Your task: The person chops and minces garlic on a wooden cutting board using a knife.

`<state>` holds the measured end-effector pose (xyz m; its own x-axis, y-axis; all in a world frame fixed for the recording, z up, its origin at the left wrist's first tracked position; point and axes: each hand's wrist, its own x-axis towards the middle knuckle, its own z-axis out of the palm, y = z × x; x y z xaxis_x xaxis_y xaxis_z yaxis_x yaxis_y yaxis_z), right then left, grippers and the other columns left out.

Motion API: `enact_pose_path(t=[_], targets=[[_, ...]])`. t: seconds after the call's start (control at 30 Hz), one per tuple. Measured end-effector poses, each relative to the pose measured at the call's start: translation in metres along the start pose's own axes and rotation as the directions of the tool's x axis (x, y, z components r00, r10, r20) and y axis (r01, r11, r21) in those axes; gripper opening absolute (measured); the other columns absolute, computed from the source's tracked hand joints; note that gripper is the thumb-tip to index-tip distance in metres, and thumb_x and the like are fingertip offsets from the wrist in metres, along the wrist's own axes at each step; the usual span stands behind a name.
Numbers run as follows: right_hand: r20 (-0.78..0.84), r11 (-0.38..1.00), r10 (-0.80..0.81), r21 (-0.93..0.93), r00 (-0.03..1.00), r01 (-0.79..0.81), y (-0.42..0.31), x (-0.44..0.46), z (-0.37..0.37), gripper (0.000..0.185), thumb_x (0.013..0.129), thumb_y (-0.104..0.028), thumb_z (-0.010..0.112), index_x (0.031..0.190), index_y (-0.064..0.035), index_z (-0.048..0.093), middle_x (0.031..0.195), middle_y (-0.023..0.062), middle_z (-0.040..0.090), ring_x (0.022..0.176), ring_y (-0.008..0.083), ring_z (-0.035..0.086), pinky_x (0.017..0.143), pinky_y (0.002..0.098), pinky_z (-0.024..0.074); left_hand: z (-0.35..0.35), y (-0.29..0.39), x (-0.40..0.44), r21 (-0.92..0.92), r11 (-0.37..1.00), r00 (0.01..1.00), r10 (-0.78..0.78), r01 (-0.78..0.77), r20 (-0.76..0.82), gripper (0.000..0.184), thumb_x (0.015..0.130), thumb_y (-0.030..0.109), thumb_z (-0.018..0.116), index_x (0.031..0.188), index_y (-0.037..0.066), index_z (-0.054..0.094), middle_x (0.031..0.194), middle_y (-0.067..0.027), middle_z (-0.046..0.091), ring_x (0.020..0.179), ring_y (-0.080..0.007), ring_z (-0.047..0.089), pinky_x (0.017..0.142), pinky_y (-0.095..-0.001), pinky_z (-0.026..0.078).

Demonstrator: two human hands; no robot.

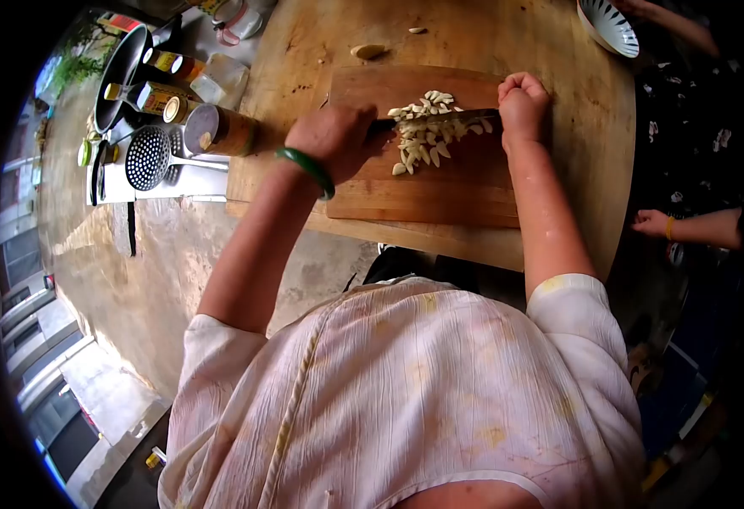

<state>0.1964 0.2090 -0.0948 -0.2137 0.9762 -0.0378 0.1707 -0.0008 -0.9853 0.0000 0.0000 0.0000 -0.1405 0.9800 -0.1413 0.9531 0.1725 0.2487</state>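
On the wooden cutting board (465, 191), toward its middle, pale garlic-like pieces (427, 157) sit in a loose heap, knife (450, 119) lying across them. Step in hand, my read: chopping, partway, bits coarse and uneven, many longish. Next move would call for pressing the blade down and working it along the heap, fingers clear of the edge; bits could skid off.

Pose: my left hand (329, 140) is clamped round the dark handle (380, 126), green bangle (318, 176) at the wrist, forearm slanting up from lower left. My right hand (524, 110) is a tight fist on the knife's other end; tip or second handle, can't tell, fingers cover it. Right forearm runs close along the board's right edge. Hands apart, blade spanning between them. Larger pale piece (368, 51) on the table (304, 42) past the board's far edge, patterned bowl (594, 30) at the far right corner
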Motion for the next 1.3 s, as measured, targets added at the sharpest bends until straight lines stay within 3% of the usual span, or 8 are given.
enact_pose_path(t=[0.1, 0.17, 0.2, 0.37, 0.5, 0.6, 1.17, 1.3], targets=[[-0.076, 0.973, -0.063, -0.226, 0.995, 0.044, 0.002, -0.010, -0.006, 0.014, 0.075, -0.002, 0.051, 0.069, -0.0098, 0.061, 0.064, 0.0047, 0.059, 0.061, 0.0155, 0.056, 0.059, 0.0307, 0.0463, 0.019, -0.004, -0.007, -0.106, 0.994, 0.998, -0.005, -0.002, -0.059, 0.040, 0.092, 0.047, 0.057, 0.088, 0.007, 0.060, 0.077, -0.0158, 0.067, 0.074, -0.0371, 0.065, 0.063, -0.0490, 0.050], [-0.073, 0.984, -0.093, -0.161, 0.993, 0.080, 0.011, -0.005, -0.004, 0.014, 0.076, 0.000, 0.050, 0.069, -0.0087, 0.059, 0.063, 0.0037, 0.057, 0.059, 0.0141, 0.053, 0.057, 0.0293, 0.0441, 0.007, -0.006, 0.002, -0.070, 0.997, 1.000, 0.021, -0.020, 0.004, 0.035, 0.092, 0.043, 0.060, 0.087, 0.009, 0.061, 0.079, -0.0152, 0.067, 0.075, -0.0374, 0.064, 0.065, -0.0479, 0.050], [-0.009, 0.967, 0.066, 0.246, 0.998, -0.061, -0.004, -0.015, -0.004, 0.015, 0.076, 0.003, 0.048, 0.069, -0.0074, 0.057, 0.063, 0.0025, 0.056, 0.057, 0.0131, 0.050, 0.054, 0.0264, 0.0406, -0.007, -0.002, 0.005, -0.063, 0.997, 0.999, 0.053, -0.053, 0.008, 0.034, 0.093, 0.043, 0.059, 0.088, 0.009, 0.061, 0.079, -0.0153, 0.067, 0.075, -0.0371, 0.065, 0.064, -0.0475, 0.050], [0.033, 0.934, 0.112, 0.338, 0.993, -0.116, -0.014, -0.017, -0.015, 0.023, 0.072, 0.011, 0.036, 0.068, -0.0061, 0.051, 0.066, 0.0016, 0.052, 0.060, 0.0095, 0.043, 0.055, 0.0242, 0.0327, -0.016, 0.034, -0.007, 0.078, 0.996, 0.999, -0.041, 0.041, 0.005, 0.033, 0.095, 0.041, 0.055, 0.091, 0.009, 0.060, 0.076, -0.0161, 0.066, 0.071, -0.0373, 0.065, 0.061, -0.0489, 0.050], [-0.051, 0.983, -0.148, -0.114, 0.988, 0.141, -0.014, -0.019, -0.015, 0.020, 0.073, 0.007, 0.042, 0.064, -0.0060, 0.055, 0.061, -0.0001, 0.053, 0.056, 0.0095, 0.047, 0.052, 0.0246, 0.0365, 0.017, 0.015, -0.011, -0.002, 1.000, 0.999, -0.028, 0.028, -0.046, 0.040, 0.094, 0.045, 0.055, 0.094, 0.005, 0.059, 0.073, -0.0179, 0.066, 0.069, -0.0378, 0.065, 0.060, -0.0488, 0.051], [-0.021, 0.969, -0.022, 0.247, 1.000, 0.027, -0.015, -0.026, -0.016, 0.019, 0.074, 0.007, 0.043, 0.065, -0.0069, 0.053, 0.062, -0.0013, 0.051, 0.056, 0.0095, 0.043, 0.052, 0.0248, 0.0335, -0.004, 0.017, -0.002, -0.023, 0.993, 0.992, 0.115, -0.116, -0.056, 0.035, 0.094, 0.041, 0.056, 0.094, 0.005, 0.059, 0.074, -0.0183, 0.066, 0.070, -0.0375, 0.065, 0.060, -0.0488, 0.051], [0.036, 0.933, 0.036, 0.357, 0.999, -0.046, -0.027, -0.002, 0.004, 0.023, 0.074, 0.009, 0.042, 0.067, -0.0076, 0.056, 0.065, 0.0001, 0.054, 0.059, 0.0100, 0.047, 0.053, 0.0251, 0.0364, -0.042, 0.007, 0.009, 0.102, 0.994, 0.999, 0.031, -0.029, -0.017, 0.031, 0.094, 0.042, 0.058, 0.091, 0.011, 0.062, 0.074, -0.0137, 0.066, 0.070, -0.0363, 0.064, 0.061, -0.0459, 0.051], [-0.208, 0.991, -0.117, -0.083, 0.971, 0.101, -0.025, -0.016, 0.034, 0.017, 0.074, 0.003, 0.049, 0.063, -0.0064, 0.059, 0.058, 0.0018, 0.055, 0.060, 0.0124, 0.054, 0.057, 0.0293, 0.0452, -0.004, -0.042, 0.019, -0.012, 0.999, 0.998, 0.053, -0.053, -0.017, 0.034, 0.092, 0.043, 0.061, 0.087, 0.010, 0.062, 0.075, -0.0141, 0.066, 0.074, -0.0370, 0.064, 0.064, -0.0465, 0.049]])
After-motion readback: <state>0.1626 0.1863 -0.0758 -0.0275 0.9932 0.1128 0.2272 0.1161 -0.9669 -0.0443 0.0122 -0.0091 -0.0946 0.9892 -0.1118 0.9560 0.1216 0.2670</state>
